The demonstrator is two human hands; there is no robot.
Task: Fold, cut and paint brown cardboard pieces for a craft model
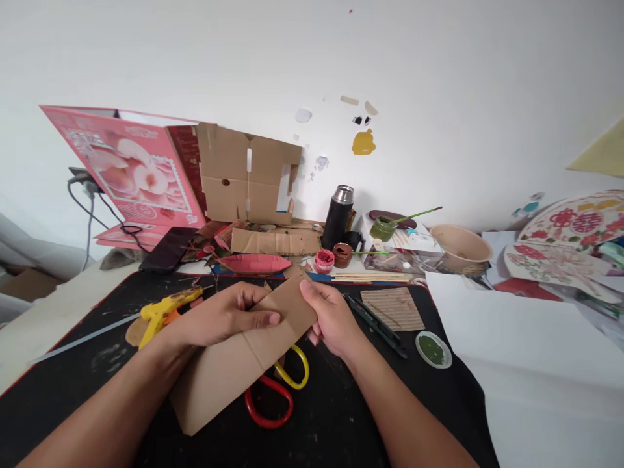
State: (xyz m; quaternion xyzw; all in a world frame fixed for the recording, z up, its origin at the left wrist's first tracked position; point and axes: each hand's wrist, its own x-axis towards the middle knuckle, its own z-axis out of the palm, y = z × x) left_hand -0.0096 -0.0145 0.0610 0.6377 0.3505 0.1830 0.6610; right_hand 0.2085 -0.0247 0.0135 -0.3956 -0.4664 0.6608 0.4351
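Note:
A long strip of brown cardboard (229, 364) slants across the view, raised over the black mat. My left hand (229, 315) grips its upper left edge, thumb flat on the face and fingers behind. At the strip's far right end, my right hand (331, 315) pinches the corner between thumb and fingers. Below the strip lie scissors (270, 403) with one red and one yellow handle loop; their blades are hidden under the cardboard. A yellow glue gun (163, 312) rests left of my left hand, a pale glue stick running out of its back.
Behind my hands stand a black thermos (337, 218), a red paint jar (324, 261), a brown paint jar (343, 255) and a green paint jar (383, 227). Dark pens (375, 328), corrugated cardboard (392, 309) and a green paint lid (433, 350) lie right. A pink box (141, 169) leans back left.

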